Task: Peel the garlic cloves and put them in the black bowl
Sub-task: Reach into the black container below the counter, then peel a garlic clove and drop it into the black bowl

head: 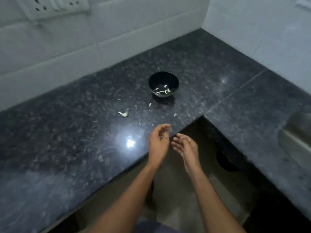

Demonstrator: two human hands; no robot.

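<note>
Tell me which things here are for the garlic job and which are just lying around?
For the job: black bowl with cloves inside, garlic piece, left hand, right hand.

Just lying around: peel scraps, wall sockets, sink edge.

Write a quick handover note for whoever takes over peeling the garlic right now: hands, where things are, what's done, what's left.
Left hand: fingers loosely curled over the counter edge; something small may sit in them, too blurred to tell.
Right hand: open, holds nothing.
Black bowl: upright on the granite counter, several pale cloves already inside.
Garlic piece: lies on the counter left of the bowl, with skin scraps scattered around.
Done: some cloves peeled and in the bowl.
Left: check the piece on the counter, peel it, drop it in the bowl.
</note>
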